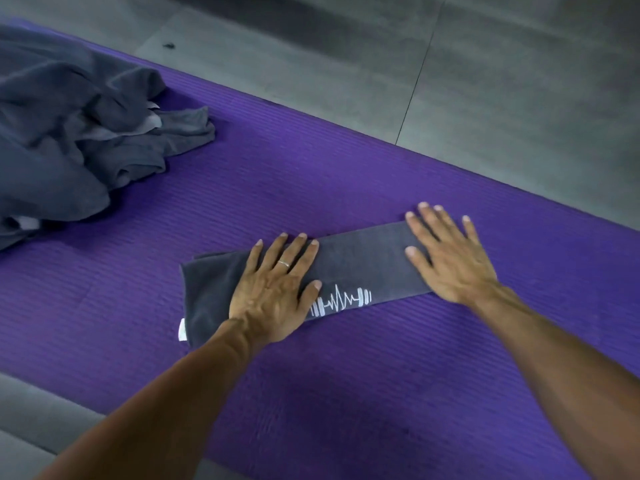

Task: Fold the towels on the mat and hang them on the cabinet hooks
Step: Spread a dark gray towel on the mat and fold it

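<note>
A dark grey towel (pixel 360 265), folded into a long narrow strip with a white dumbbell-and-pulse print near its front edge, lies flat on the purple mat (pixel 311 181). My left hand (pixel 277 289), a ring on one finger, presses flat on the strip's left part with fingers spread. My right hand (pixel 446 254) lies flat on its right end, fingers straight and reaching past the far edge. A small white label sticks out at the strip's near left corner. No cabinet or hooks are in view.
A crumpled heap of dark grey towels (pixel 79 133) sits on the mat at the far left. Grey floor tiles (pixel 485 81) run beyond the mat's far edge, and a grey strip of floor shows at the near left corner.
</note>
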`<state>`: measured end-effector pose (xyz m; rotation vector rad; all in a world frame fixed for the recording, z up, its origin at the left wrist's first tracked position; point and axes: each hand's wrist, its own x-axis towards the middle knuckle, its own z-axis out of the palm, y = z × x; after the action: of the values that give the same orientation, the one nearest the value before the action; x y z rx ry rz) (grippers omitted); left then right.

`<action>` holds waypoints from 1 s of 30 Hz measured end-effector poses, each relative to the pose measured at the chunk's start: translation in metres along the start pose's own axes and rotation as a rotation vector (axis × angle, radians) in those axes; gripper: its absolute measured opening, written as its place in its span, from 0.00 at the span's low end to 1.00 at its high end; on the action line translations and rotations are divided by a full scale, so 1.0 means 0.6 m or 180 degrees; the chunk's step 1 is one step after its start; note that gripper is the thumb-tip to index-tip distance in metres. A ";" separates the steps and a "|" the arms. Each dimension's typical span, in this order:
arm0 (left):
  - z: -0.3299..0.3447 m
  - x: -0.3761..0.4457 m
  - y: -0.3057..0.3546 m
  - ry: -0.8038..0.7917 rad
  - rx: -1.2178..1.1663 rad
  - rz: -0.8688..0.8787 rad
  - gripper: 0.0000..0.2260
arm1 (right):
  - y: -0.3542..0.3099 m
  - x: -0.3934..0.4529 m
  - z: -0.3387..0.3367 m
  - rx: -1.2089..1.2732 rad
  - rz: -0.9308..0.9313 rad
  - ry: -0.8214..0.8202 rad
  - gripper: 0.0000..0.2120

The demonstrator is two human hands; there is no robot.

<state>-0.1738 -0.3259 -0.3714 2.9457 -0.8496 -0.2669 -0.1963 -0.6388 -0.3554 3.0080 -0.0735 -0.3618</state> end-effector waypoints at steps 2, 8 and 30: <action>-0.002 0.002 0.002 -0.0001 0.0000 -0.0014 0.29 | 0.004 0.001 -0.011 -0.0045 0.0368 0.0090 0.33; -0.003 0.009 -0.012 -0.0095 0.0165 0.0320 0.31 | -0.122 -0.039 -0.003 0.0481 -0.0417 0.0174 0.31; -0.101 -0.094 -0.277 -0.1435 0.0836 0.1448 0.32 | -0.471 -0.107 -0.044 0.1004 -0.1206 0.0638 0.27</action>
<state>-0.1229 -0.1541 -0.3216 2.8350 -1.6909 -0.8615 -0.2427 -0.3514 -0.3479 3.3445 0.5084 -0.0799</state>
